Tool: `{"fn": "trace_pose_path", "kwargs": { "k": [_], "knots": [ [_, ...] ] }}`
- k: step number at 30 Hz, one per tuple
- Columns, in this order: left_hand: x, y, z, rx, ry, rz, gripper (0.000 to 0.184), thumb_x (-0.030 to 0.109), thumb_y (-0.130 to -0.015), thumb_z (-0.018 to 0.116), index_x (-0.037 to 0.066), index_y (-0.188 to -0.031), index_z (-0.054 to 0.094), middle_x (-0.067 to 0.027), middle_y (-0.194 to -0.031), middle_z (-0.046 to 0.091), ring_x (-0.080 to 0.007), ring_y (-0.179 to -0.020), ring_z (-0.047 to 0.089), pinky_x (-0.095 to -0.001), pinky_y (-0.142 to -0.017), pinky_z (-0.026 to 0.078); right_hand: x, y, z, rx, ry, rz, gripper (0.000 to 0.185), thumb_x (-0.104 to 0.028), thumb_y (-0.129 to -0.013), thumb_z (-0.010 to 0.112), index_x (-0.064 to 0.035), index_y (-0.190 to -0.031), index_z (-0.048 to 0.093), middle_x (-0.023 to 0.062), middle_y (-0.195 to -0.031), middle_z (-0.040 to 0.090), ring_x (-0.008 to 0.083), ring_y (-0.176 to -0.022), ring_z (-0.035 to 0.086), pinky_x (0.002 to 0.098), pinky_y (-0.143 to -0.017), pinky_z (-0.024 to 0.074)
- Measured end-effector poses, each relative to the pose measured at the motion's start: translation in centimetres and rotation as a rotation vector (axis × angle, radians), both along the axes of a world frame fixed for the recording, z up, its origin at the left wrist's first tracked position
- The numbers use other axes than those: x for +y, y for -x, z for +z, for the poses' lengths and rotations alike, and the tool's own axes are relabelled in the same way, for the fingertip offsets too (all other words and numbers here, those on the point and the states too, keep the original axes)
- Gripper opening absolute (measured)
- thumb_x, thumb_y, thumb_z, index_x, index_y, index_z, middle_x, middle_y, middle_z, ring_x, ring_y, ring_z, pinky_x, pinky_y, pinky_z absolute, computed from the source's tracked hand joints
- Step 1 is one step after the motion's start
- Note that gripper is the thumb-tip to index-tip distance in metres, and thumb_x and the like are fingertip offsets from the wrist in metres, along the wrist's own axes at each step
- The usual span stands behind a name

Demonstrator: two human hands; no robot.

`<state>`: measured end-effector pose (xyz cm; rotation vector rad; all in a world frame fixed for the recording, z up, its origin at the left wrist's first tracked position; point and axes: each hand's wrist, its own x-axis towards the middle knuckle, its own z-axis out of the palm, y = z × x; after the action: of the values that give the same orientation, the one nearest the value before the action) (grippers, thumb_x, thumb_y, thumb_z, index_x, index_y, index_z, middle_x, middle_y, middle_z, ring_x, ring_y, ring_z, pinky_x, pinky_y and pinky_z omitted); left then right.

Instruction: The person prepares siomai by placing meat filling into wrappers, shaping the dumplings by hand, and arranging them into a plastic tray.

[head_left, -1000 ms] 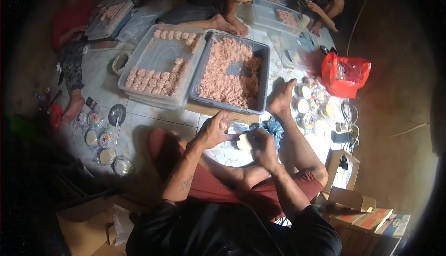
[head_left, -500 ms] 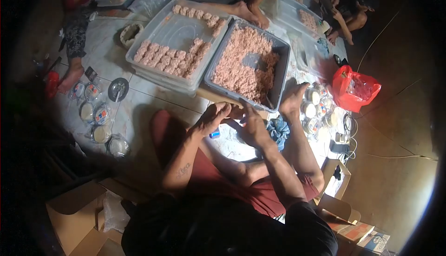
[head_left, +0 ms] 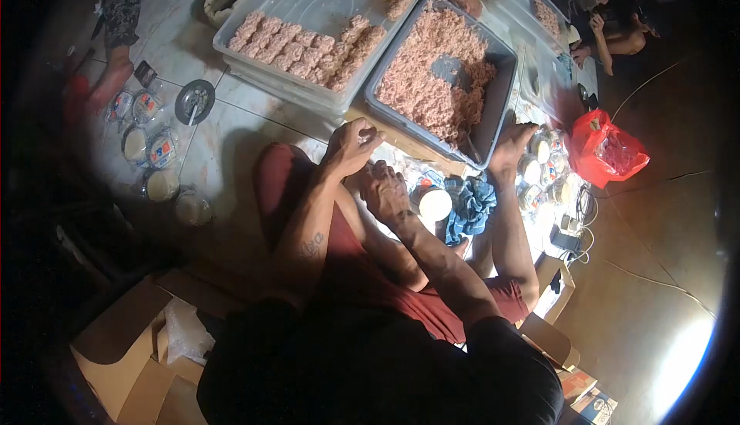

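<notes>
Above my lap, my left hand [head_left: 353,147] is closed, thumb and fingers curled together; anything inside it is too small or hidden to name. Just below and to its right is my right hand [head_left: 385,192], back up, fingers slightly bent and apart, with nothing visible in it. A round white disc [head_left: 435,204] lies right of it, beside a crumpled blue cloth [head_left: 469,208]. Beyond my hands, a grey tub [head_left: 374,95] holds pink minced mixture [head_left: 420,70]. Left of the tub, a clear plastic tray [head_left: 281,84] carries rows of pink lumps [head_left: 289,47].
Wrapped round packs [head_left: 162,147] lie at the left near a dark dish [head_left: 195,102]; more packs [head_left: 532,169] are at the right. A red plastic bag [head_left: 609,151], cables and cardboard boxes [head_left: 116,348] surround me. Another person [head_left: 617,32] sits at the upper right.
The white disc held between my hands earlier is no longer in them; a white disc shows on the floor. My right hand has moved left and down toward my lap. The view has shifted.
</notes>
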<state>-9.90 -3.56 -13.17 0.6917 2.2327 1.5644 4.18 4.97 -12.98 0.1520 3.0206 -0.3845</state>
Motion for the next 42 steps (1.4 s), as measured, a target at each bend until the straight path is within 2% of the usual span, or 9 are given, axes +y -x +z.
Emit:
{"fn": "trace_pose_path", "kwargs": {
  "k": [7,9,13,21,22,27,30,35,42],
  "knots": [
    [0.1,0.3,-2.5,0.043,-0.082,0.056,0.037,0.032,-0.094,0.072,-0.003,-0.096,0.060,-0.0120,-0.084,0.065,-0.0205,-0.074,0.065,-0.0334,-0.064,0.051,2.5,-2.5,7.6,0.091,0.259,-0.153,0.065,-0.016,-0.082,0.076,-0.0074,-0.140,0.050,0.0231,-0.114,0.059,0.0417,-0.105,0.061,0.0460,-0.093,0.0491],
    [0.2,0.6,-2.5,-0.170,0.016,-0.016,0.044,0.036,-0.090,0.075,0.000,-0.109,0.057,-0.0190,-0.098,0.069,-0.0319,-0.089,0.068,-0.0424,-0.078,0.054,5.4,-5.4,6.5,0.121,0.295,-0.122,0.057,-0.015,-0.086,0.070,-0.0041,-0.138,0.049,0.0231,-0.123,0.059,0.0398,-0.108,0.058,0.0474,-0.091,0.0495],
    [0.0,0.7,-0.6,-0.182,0.087,-0.050,0.044,0.034,-0.091,0.075,0.001,-0.112,0.057,-0.0189,-0.101,0.067,-0.0315,-0.092,0.067,-0.0423,-0.080,0.053,9.9,-9.9,6.3,0.178,0.310,-0.280,0.014,-0.011,-0.092,0.062,-0.0003,-0.085,0.068,0.0216,-0.090,0.068,0.0394,-0.089,0.064,0.0458,-0.078,0.0515],
    [0.2,0.2,-2.2,-0.085,0.068,-0.011,0.035,0.034,-0.090,0.074,0.002,-0.101,0.064,-0.0157,-0.092,0.070,-0.0286,-0.086,0.068,-0.0402,-0.078,0.053,11.1,-13.1,0.6,0.131,0.200,-0.369,0.041,-0.034,-0.087,0.074,0.0001,-0.108,0.064,0.0248,-0.093,0.067,0.0433,-0.082,0.066,0.0489,-0.074,0.0528],
    [0.2,0.2,-2.1,-0.078,0.070,-0.014,0.035,0.034,-0.090,0.074,0.002,-0.101,0.064,-0.0157,-0.092,0.070,-0.0286,-0.086,0.068,-0.0402,-0.078,0.053,11.4,-14.4,-3.5,0.067,0.106,-0.371,0.063,-0.042,-0.084,0.076,0.0036,-0.124,0.057,0.0289,-0.103,0.067,0.0449,-0.089,0.067,0.0517,-0.076,0.0538],
    [-0.3,0.2,-2.8,0.092,0.057,0.009,0.031,0.027,-0.095,0.070,-0.003,-0.098,0.068,-0.0096,-0.083,0.071,-0.0156,-0.070,0.068,-0.0307,-0.062,0.053,10.2,-13.4,-3.4,0.020,0.022,-0.378,0.068,-0.048,-0.084,0.073,0.0066,-0.123,0.059,0.0272,-0.113,0.068,0.0419,-0.104,0.067,0.0480,-0.091,0.0536],
    [-0.3,0.0,-3.0,0.055,0.075,0.042,0.032,0.033,-0.090,0.074,0.002,-0.096,0.067,-0.0150,-0.089,0.071,-0.0299,-0.083,0.069,-0.0405,-0.076,0.053,11.2,-14.1,-4.6,0.129,-0.005,-0.286,0.060,-0.039,-0.088,0.071,0.0057,-0.126,0.057,0.0269,-0.112,0.068,0.0417,-0.102,0.067,0.0507,-0.090,0.0531],
    [0.0,0.0,-1.3,-0.046,0.060,0.011,0.032,0.033,-0.090,0.074,0.003,-0.097,0.067,-0.0152,-0.091,0.071,-0.0307,-0.084,0.069,-0.0411,-0.076,0.053,12.8,-15.7,-6.2,0.235,-0.011,-0.135,0.038,-0.011,-0.087,0.062,0.0023,-0.123,0.060,0.0231,-0.110,0.067,0.0374,-0.093,0.067,0.0443,-0.081,0.0552],
    [0.2,-0.1,-2.1,0.019,0.065,0.056,0.032,0.034,-0.091,0.072,0.003,-0.096,0.070,-0.0148,-0.086,0.071,-0.0302,-0.083,0.069,-0.0410,-0.075,0.053,12.8,-14.8,-3.8,0.479,-0.156,0.151,0.028,-0.007,-0.084,0.066,0.0028,-0.109,0.061,0.0257,-0.092,0.065,0.0422,-0.074,0.064,0.0505,-0.064,0.0527]
  ]
}}
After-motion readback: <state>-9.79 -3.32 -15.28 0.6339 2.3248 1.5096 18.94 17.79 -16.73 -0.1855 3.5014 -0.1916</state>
